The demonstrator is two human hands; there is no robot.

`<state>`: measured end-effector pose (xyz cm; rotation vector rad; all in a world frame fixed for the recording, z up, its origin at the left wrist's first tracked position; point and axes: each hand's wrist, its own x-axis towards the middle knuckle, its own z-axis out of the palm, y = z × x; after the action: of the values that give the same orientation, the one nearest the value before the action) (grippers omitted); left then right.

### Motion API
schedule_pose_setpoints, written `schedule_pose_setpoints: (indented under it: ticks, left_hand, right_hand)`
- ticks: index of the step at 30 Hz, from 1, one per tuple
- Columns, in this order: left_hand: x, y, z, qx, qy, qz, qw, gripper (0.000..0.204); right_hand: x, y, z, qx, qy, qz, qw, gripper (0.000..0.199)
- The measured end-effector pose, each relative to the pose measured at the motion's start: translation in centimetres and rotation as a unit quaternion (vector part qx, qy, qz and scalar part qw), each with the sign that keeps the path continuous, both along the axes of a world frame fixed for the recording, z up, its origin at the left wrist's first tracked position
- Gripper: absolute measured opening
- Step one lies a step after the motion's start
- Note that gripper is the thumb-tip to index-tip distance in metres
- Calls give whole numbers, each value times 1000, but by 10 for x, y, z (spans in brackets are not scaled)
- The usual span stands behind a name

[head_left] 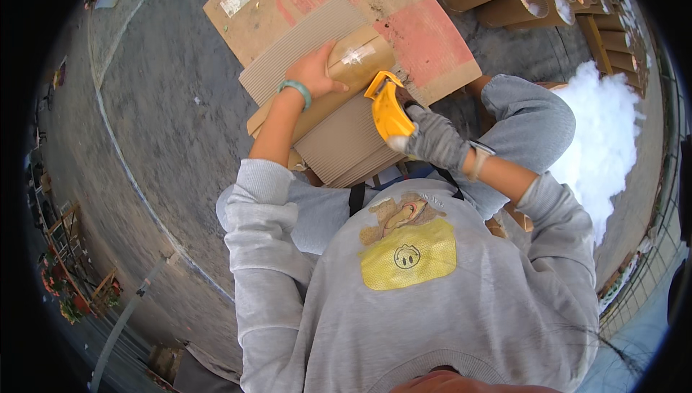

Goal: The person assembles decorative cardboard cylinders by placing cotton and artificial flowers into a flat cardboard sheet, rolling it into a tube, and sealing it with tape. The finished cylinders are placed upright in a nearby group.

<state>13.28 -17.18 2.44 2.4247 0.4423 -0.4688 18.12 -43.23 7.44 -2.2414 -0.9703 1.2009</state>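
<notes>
A rolled brown cardboard tube (364,61) lies slantwise in front of me, a strip of clear tape shining near its right end. My left hand (316,74), bare with a green bangle, holds the tube from above, thumb and fingers spread across it. Beneath the tube lie sheets of corrugated cardboard (342,141). In a grey work glove, my right hand (436,137) is closed around a yellow tape dispenser (391,112). The dispenser's head is close to the tube's near side; whether they touch, I cannot tell.
A large flat cardboard piece (425,40) with red print lies under the work. Several brown tubes with pleated white liners (530,0) stand at the far right. White fluffy stuffing (598,144) is heaped to my right. Grey floor (173,105) spreads to the left.
</notes>
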Motion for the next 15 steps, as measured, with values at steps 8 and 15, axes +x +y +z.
schedule_pose_setpoints:
  ticks: [8, 15]
  left_hand:
    - [-11, -5, 15, -342, 4, 191, 920, 75]
    - [51, -80, 92, -740, -121, 300, 590, 54]
  right_hand:
    - [62, 1, 25, -118, -193, 5, 974, 46]
    - [12, -93, 49, 307, 1, -33, 951, 73]
